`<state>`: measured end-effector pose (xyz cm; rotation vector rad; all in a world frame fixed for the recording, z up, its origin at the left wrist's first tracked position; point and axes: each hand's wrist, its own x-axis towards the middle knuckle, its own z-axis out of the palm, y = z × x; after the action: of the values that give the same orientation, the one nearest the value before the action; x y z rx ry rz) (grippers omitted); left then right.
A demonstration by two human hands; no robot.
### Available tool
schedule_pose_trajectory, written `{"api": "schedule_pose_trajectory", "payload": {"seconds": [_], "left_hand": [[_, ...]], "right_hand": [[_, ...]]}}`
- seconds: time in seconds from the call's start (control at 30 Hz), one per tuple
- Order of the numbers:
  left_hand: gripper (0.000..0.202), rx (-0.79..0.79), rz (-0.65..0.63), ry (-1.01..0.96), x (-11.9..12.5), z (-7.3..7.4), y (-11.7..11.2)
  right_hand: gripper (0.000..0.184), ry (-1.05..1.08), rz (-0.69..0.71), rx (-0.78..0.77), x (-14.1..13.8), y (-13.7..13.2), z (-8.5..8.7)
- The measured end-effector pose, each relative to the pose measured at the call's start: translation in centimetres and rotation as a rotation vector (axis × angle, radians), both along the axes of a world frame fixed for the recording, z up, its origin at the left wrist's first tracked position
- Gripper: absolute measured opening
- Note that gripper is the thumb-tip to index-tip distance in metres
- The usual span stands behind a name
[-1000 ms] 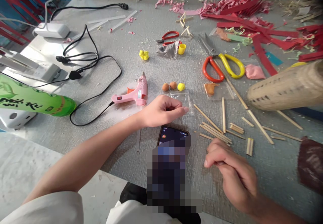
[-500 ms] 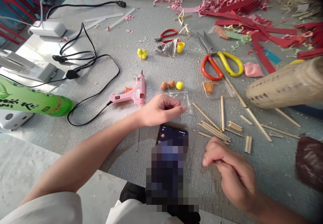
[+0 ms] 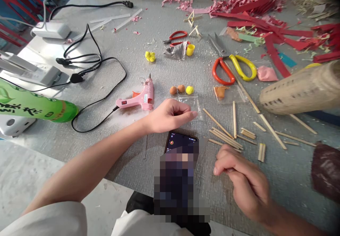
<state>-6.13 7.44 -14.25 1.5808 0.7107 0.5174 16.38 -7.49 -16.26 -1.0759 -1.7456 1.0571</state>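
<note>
Head cam: L hand is over the table, fingers loosely curled, narrow grip; can't tell if anything's inside. It's at the near edge of a clear plastic bag, contact unclear. Phone lies just below L hand, btwn both hands, lower part pixelated. R hand is in a loose fist, narrow; can't tell if it holds anything. Wooden sticks lie just past R hand's knuckles, a few side by side, others scattered.

Beyond L hand: 2 brown balls + a yellow ball in a row, nr the bag. Pink glue gun on its side, L of the balls, cord attached. Farther back: yellow lump, grey packet touching a yellow cup, red-handled pliers behind the packet.

R side: scissors w/ 1 red + 1 yellow handle, blades slightly apart; brown tube at R edge; red paper strips piled at back. Green bottle on its side, far L.
</note>
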Motion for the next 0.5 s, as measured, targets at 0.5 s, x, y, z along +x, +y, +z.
{"api": "schedule_pose_trajectory", "payload": {"seconds": [0.5], "left_hand": [[0.050,0.001,-0.005,-0.014,-0.04,-0.23,0.04]], "right_hand": [[0.027,-0.009,-0.003,-0.003,0.06,0.04,0.23]]}}
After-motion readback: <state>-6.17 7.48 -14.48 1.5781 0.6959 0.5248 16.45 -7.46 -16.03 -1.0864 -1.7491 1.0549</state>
